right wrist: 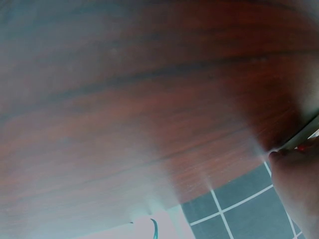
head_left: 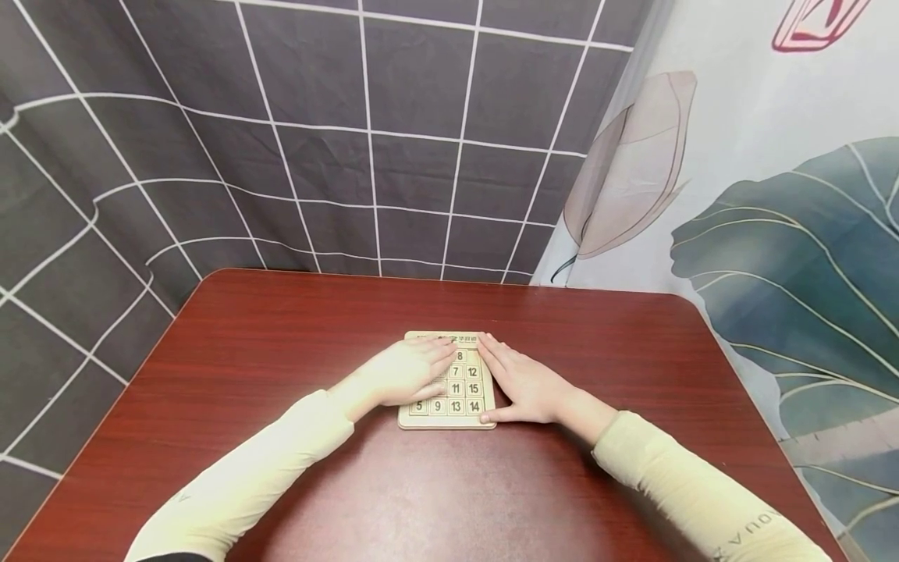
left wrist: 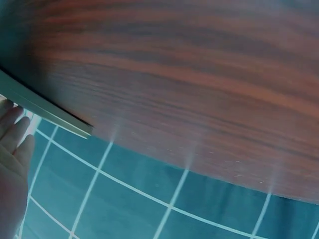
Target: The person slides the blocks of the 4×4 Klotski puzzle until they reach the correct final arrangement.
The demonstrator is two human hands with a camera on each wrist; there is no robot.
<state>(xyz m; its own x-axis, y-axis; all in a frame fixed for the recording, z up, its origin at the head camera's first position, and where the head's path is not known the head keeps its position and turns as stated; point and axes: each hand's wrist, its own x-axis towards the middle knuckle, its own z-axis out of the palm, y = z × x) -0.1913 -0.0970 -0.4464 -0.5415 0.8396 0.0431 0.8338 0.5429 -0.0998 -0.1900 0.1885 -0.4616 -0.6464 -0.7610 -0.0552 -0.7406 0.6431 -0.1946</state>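
Observation:
A pale number sliding puzzle [head_left: 442, 422] lies flat on the table, its tiles marked with black numerals such as 7, 12, 11 and 15. Across its left and upper part rests my left hand [head_left: 403, 373], fingers extended, hiding several tiles. My right hand [head_left: 530, 385] lies along the puzzle's right side, fingertips at the upper right corner and thumb on the lower right corner. In the left wrist view the left hand [left wrist: 12, 174] shows beside the puzzle's edge [left wrist: 45, 107]. The right wrist view has the right hand [right wrist: 299, 179] at the far right, by the frame's edge.
The reddish-brown wooden table [head_left: 295, 328] has rounded far corners. Behind it hangs a dark grey cloth [head_left: 421, 86] with a white grid. A pale curtain [head_left: 737, 156] with large leaf prints hangs on the right.

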